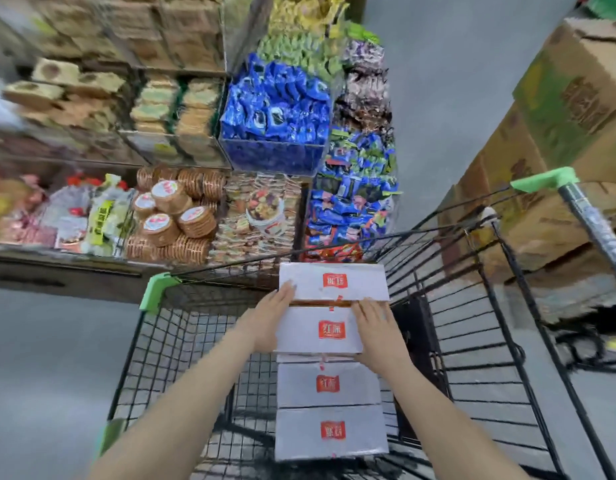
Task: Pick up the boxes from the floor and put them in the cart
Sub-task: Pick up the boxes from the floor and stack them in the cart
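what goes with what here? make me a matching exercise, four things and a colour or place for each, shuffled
Things:
1. cart corner guard
2. box logo
3. snack packets
4. upper box

Colour or place:
A. blue
B. between both hands
C. green
D. red

Pairs: 1-C, 2-D, 3-A, 4-B. The left hand and right hand lie flat against the upper box.

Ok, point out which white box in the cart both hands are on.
The upper white box, flaps open toward the shelves: left hand and right hand flank it. The lower white box lies untouched beneath.
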